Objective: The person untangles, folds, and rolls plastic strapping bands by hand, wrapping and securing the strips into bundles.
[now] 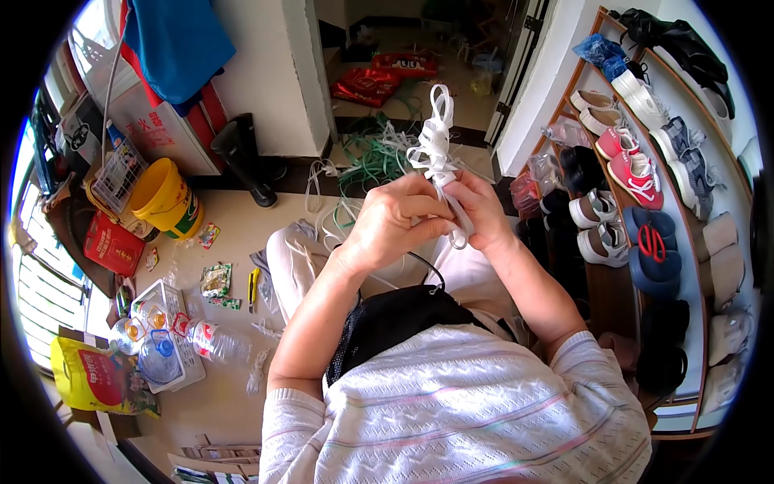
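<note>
A bundle of looped white strap (435, 141) stands upright between my hands, above my lap. My left hand (397, 218) is closed, its thumb and fingers pinching the strap near the bundle's lower end. Against the bundle's right side, my right hand (477, 208) grips the strap with its fingers closed. A small white loop hangs below the fingers, between the two hands. Beyond my hands, a tangle of green straps (372, 157) lies on the floor, with more white strap around it.
A shoe rack (609, 278) stands at the right. At the left are a yellow bucket (165, 198), a white basket (193, 373) with plastic bottles, a yellow cutter (253, 286) and a yellow bag (101, 375). Black boots (242, 157) stand by the wall; red bags (367, 85) lie past the doorway.
</note>
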The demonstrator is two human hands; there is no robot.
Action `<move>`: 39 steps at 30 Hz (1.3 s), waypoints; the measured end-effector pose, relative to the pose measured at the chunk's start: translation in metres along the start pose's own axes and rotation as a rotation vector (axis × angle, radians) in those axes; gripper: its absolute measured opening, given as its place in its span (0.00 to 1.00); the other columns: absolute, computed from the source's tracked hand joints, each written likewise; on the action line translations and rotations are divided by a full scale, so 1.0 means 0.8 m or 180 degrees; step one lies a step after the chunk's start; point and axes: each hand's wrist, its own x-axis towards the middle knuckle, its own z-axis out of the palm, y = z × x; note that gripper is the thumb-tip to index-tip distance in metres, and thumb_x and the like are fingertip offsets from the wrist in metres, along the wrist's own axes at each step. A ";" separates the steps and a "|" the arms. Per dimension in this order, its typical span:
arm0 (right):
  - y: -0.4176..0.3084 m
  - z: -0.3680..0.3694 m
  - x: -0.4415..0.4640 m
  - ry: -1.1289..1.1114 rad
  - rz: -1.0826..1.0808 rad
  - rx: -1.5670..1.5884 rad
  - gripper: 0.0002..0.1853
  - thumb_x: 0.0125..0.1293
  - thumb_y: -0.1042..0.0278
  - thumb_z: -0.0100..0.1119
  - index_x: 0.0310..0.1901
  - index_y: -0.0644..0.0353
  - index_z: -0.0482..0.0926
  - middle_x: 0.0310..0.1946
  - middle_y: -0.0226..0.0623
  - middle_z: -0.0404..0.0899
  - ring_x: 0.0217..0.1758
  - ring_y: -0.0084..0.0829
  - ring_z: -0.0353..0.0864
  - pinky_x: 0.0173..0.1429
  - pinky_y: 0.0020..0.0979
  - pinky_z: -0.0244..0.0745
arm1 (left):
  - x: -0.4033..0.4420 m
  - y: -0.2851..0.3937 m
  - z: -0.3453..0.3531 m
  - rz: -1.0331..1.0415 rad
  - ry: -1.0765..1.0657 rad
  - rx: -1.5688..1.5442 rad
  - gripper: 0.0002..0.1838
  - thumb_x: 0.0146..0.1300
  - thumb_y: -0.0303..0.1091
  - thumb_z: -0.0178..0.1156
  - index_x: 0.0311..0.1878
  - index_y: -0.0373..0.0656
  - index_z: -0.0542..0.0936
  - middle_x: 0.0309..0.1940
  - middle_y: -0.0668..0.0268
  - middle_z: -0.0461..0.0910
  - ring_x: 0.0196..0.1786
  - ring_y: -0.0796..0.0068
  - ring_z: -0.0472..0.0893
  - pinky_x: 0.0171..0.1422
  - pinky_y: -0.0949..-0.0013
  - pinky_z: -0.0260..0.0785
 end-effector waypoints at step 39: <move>0.016 0.026 -0.004 0.0334 -0.0526 -0.0469 0.13 0.65 0.71 0.46 0.50 0.62 0.65 0.27 0.35 0.75 0.18 0.23 0.73 0.18 0.24 0.69 | -0.022 -0.031 0.046 -0.2090 0.1107 -0.2639 0.13 0.54 0.31 0.52 0.14 0.41 0.69 0.16 0.65 0.72 0.17 0.81 0.64 0.21 0.77 0.54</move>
